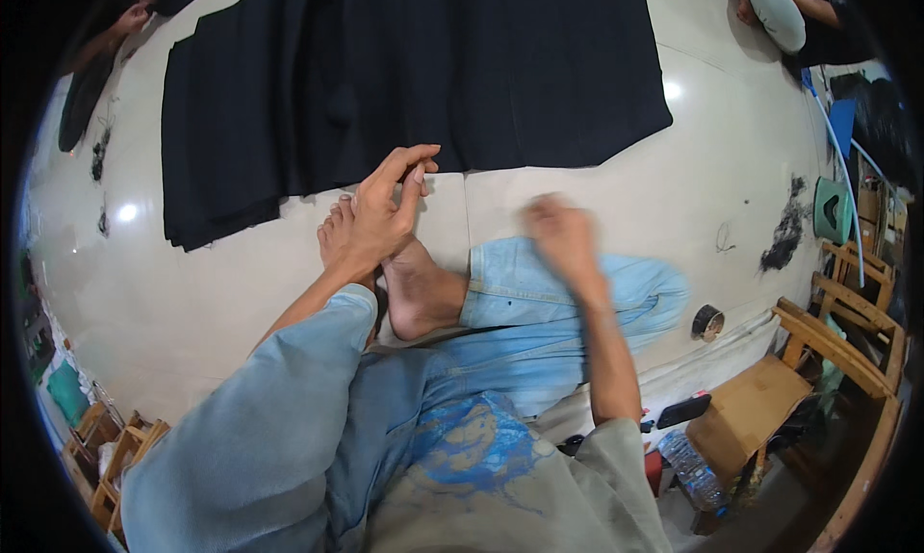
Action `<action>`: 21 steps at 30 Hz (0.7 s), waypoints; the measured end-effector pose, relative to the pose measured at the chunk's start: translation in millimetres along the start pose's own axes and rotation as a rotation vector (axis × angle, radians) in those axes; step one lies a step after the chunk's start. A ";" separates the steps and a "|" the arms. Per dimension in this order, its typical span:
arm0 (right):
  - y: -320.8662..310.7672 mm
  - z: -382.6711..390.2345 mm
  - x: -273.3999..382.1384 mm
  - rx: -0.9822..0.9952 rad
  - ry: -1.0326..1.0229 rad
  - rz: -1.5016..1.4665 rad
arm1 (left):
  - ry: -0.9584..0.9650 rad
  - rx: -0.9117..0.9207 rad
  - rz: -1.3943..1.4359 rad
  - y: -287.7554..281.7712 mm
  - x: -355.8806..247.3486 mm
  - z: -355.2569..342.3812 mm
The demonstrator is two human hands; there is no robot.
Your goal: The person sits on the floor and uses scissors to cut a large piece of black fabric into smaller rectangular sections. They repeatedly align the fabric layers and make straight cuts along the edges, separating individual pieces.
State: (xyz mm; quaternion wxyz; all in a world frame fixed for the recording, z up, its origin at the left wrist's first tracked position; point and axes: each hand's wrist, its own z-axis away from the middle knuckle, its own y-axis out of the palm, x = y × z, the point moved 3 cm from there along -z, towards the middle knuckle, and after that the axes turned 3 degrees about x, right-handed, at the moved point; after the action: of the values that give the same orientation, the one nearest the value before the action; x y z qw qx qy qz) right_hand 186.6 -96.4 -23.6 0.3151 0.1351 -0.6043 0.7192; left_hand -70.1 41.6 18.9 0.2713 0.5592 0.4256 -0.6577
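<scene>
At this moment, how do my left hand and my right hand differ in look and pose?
Your left hand looks sharp, while your right hand is blurred. The left hand's fingers are partly extended; the right hand's look curled, though blur hides details. The left hand appears beside bare toes; the right hand partly overlaps the jeans. Both are bare.

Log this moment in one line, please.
left hand: open, near edge of black fabric | right hand: blurred, near jeans, grip unclear | rest: fabric on pale floor, dark round roll at right
</scene>
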 end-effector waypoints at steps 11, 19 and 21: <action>-110.7 122.8 -4.8 0.048 0.267 -0.096 | 0.051 0.033 0.004 6.6 1.8 -6.1; 4.1 100.9 69.9 0.125 0.002 -0.100 | 0.062 0.053 -0.028 7.0 -0.7 -8.3; 6.1 100.2 67.4 0.127 0.022 -0.102 | 0.054 0.045 -0.009 5.8 3.1 -8.1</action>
State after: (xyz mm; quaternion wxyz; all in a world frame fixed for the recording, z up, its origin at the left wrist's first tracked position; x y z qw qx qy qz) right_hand 112.6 -172.9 33.7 0.3488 0.1776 -0.5461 0.7407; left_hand -61.9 46.1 14.3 0.2442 0.5806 0.4206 -0.6530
